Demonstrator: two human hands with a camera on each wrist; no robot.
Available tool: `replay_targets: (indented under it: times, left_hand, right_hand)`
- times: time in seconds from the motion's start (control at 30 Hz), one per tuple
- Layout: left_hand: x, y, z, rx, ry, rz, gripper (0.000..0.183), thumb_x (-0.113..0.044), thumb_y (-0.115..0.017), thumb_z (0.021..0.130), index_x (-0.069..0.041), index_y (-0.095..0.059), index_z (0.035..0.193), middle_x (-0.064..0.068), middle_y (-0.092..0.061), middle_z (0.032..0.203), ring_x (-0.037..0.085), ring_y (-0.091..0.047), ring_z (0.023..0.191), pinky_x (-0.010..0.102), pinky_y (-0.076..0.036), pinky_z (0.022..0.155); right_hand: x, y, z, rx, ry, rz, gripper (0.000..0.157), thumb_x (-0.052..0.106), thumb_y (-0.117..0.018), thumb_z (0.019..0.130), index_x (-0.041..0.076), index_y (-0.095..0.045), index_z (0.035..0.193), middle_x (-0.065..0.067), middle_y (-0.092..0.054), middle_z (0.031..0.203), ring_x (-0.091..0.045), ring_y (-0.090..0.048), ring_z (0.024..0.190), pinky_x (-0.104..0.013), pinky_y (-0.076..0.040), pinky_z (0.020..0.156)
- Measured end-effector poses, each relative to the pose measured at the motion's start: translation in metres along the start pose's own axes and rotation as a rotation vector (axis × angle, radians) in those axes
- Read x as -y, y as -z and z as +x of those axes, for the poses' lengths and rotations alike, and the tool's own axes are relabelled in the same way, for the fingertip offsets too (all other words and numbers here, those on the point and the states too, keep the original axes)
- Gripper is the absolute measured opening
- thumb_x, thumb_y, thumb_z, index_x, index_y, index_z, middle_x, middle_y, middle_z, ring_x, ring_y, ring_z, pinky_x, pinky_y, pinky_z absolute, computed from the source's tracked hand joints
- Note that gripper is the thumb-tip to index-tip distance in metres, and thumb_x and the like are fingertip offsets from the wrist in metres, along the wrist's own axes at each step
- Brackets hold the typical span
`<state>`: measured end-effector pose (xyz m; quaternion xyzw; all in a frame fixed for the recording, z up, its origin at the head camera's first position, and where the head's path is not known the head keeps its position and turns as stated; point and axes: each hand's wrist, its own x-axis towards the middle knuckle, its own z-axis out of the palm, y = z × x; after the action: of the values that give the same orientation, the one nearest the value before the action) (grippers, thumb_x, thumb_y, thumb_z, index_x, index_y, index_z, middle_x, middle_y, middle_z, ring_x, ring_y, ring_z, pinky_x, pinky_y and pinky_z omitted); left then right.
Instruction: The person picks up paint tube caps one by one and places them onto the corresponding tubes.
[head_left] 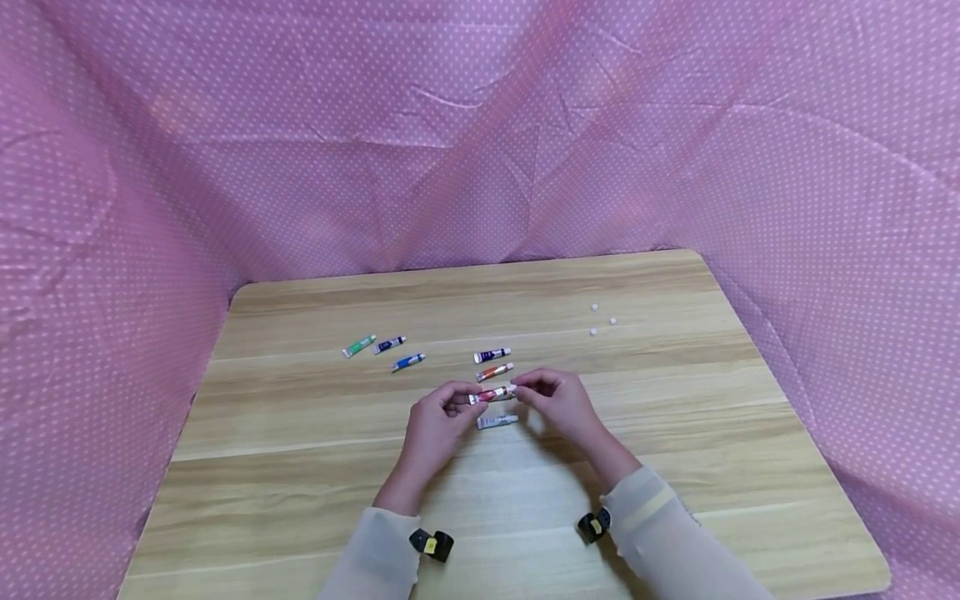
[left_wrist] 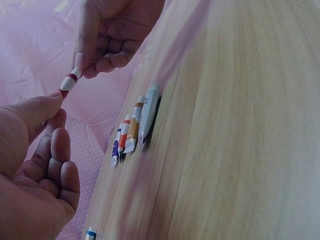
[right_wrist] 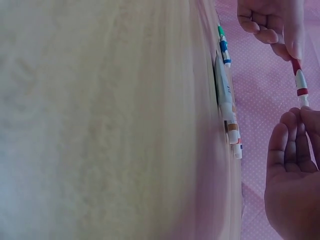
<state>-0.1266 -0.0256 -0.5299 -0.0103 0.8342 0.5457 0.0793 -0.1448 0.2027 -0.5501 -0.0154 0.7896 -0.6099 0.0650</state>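
Note:
My left hand [head_left: 437,423] pinches the body of a small red paint tube [head_left: 491,395] between thumb and forefinger, its other fingers loosely curled. At the tube's other end, my right hand [head_left: 561,406] pinches the white cap [left_wrist: 78,72] with thumb and fingertips. In both wrist views the red tube is held above the table. Beneath it lie a silver-grey tube [head_left: 497,422], an ochre tube [left_wrist: 132,131], an orange tube [head_left: 495,372] and a dark purple tube [head_left: 492,356], side by side. The left fingers cover much of the red tube.
Farther left on the wooden table [head_left: 285,417] lie a green tube [head_left: 359,347], a dark blue tube [head_left: 390,344] and a bright blue tube [head_left: 408,362]. Three small white caps [head_left: 613,321] sit at the back right. Pink dotted cloth [head_left: 480,150] hangs around the table.

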Motion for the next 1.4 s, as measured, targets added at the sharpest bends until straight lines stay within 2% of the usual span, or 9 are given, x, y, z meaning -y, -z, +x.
replay_targets:
  times: [0.27,0.57,0.8,1.0,1.13,1.3,1.4]
  left_hand:
    - [-0.0002,0.0015,0.0006,0.004,0.005,0.000,0.021,-0.025,-0.085,0.096,-0.030,-0.080,0.115,-0.003,-0.078,0.104,0.015,-0.070,0.094,0.029,-0.061,0.083]
    - [0.0006,0.0008,0.0007,0.000,0.005,0.000,0.021,-0.025,-0.085,0.096,-0.029,-0.080,0.116,-0.004,-0.078,0.104,0.015,-0.070,0.094,0.027,-0.060,0.082]
    - [-0.0015,0.0007,-0.0015,-0.009,-0.001,0.014,0.019,-0.026,-0.086,0.095,-0.031,-0.079,0.113,-0.005,-0.078,0.103,0.015,-0.070,0.093,0.027,-0.059,0.080]
    - [-0.0031,0.0004,-0.0024,0.001,-0.010,0.013,0.020,-0.026,-0.085,0.096,-0.031,-0.079,0.114,-0.006,-0.078,0.105,0.014,-0.070,0.095,0.027,-0.059,0.081]
    - [-0.0033,0.0005,-0.0027,0.008,-0.008,0.009,0.019,-0.026,-0.085,0.096,-0.032,-0.080,0.113,-0.006,-0.078,0.105,0.014,-0.070,0.094,0.027,-0.060,0.080]
    - [-0.0039,0.0010,-0.0033,0.016,-0.010,0.008,0.019,-0.026,-0.085,0.096,-0.034,-0.079,0.112,-0.006,-0.078,0.104,0.014,-0.070,0.094,0.028,-0.060,0.080]
    - [-0.0039,0.0010,-0.0037,0.026,-0.016,0.000,0.019,-0.025,-0.085,0.096,-0.034,-0.080,0.112,-0.006,-0.078,0.104,0.014,-0.071,0.094,0.027,-0.060,0.079]
  right_hand:
    - [0.0032,-0.0031,-0.0005,0.003,-0.009,-0.007,0.016,0.009,-0.080,0.097,0.008,-0.081,0.113,-0.013,-0.081,0.112,-0.014,-0.071,0.093,-0.021,-0.058,0.082]
    - [0.0022,-0.0044,-0.0023,0.022,-0.030,0.035,0.015,0.010,-0.078,0.099,0.004,-0.080,0.113,-0.012,-0.081,0.107,-0.015,-0.071,0.091,-0.023,-0.058,0.083]
    - [0.0013,-0.0033,-0.0003,0.054,-0.056,0.030,0.014,0.016,-0.073,0.103,0.004,-0.078,0.107,-0.007,-0.079,0.097,-0.015,-0.070,0.087,-0.027,-0.058,0.085]
    - [0.0052,-0.0054,0.0002,0.104,-0.100,-0.011,0.028,0.025,-0.062,0.112,0.001,-0.073,0.102,-0.005,-0.070,0.087,-0.019,-0.061,0.085,-0.030,-0.051,0.083]
    - [0.0075,-0.0074,-0.0003,0.110,-0.088,-0.058,0.037,0.027,-0.055,0.115,-0.002,-0.070,0.098,-0.005,-0.066,0.082,-0.020,-0.057,0.080,-0.029,-0.047,0.076]
    - [0.0060,-0.0092,-0.0006,0.095,-0.069,-0.079,0.043,0.028,-0.054,0.115,-0.001,-0.068,0.086,-0.005,-0.062,0.076,-0.018,-0.053,0.073,-0.027,-0.045,0.070]
    - [0.0053,-0.0098,-0.0014,0.096,-0.063,-0.084,0.050,0.029,-0.052,0.116,-0.003,-0.064,0.080,-0.009,-0.063,0.074,-0.018,-0.052,0.070,-0.026,-0.043,0.068]
